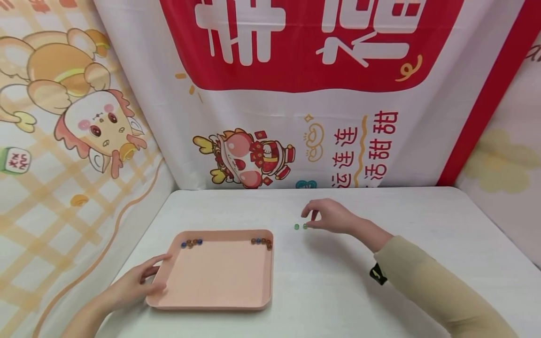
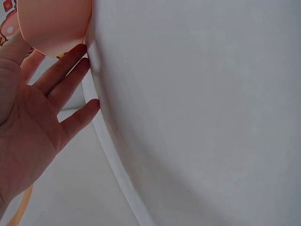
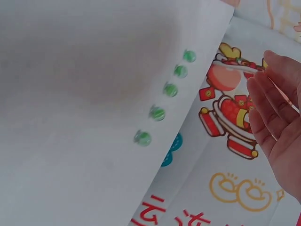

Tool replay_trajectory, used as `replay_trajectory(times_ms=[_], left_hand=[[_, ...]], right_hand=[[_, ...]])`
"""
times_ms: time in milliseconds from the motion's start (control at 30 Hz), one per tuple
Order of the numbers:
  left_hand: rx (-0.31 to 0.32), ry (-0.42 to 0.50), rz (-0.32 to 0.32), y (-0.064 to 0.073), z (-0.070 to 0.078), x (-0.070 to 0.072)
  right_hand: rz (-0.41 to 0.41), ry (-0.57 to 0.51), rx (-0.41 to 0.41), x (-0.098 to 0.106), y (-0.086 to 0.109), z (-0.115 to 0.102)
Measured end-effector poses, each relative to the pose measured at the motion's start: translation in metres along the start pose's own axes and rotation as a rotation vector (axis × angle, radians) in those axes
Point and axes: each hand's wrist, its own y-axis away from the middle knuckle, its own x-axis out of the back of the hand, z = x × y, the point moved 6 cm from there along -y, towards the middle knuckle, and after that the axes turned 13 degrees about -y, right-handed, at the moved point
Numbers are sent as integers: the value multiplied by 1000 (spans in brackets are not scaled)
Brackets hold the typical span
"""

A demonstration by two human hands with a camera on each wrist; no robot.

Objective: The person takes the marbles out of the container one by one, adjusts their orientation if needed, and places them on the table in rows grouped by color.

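Observation:
My left hand [image 1: 137, 281] rests at the left side of a shallow pink tray [image 1: 224, 307], its thumb and forefinger at the rim. In the left wrist view its fingers [image 2: 70, 92] are stretched out and spread beside the tray. Blue and amber marbles [image 1: 190, 243] lie in the tray's far left corner, and similar marbles [image 1: 263, 241] sit in the far right corner. To the tray's right, my right hand [image 1: 331, 216] hovers with thumb and forefinger apart, the thumb tip beside a green marble [image 1: 305, 226]. The right wrist view shows a row of several green marbles [image 3: 157, 113].
A white table [image 1: 321, 300] bears everything. A printed cloth [image 1: 262, 108] with red lettering hangs along its back edge, and a patterned cloth wall [image 1: 63, 211] stands at the left. A dark object [image 1: 378, 274] shows under the right sleeve [image 1: 422, 277].

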Motion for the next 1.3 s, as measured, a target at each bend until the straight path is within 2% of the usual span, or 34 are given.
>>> replay_trajectory(times_ms=[200, 667, 833, 1300], left_hand=[[-26, -10, 7, -1, 0, 0], [60, -14, -17, -1, -1, 0], [51, -34, -6, 0, -1, 0], [86, -46, -19, -2, -1, 0]], right_hand=[[-26, -14, -8, -9, -12, -16], [-140, 37, 96, -38, -34, -51], [-181, 50, 118, -51, -39, -61], [-280, 26, 151, -90, -54, -77]])
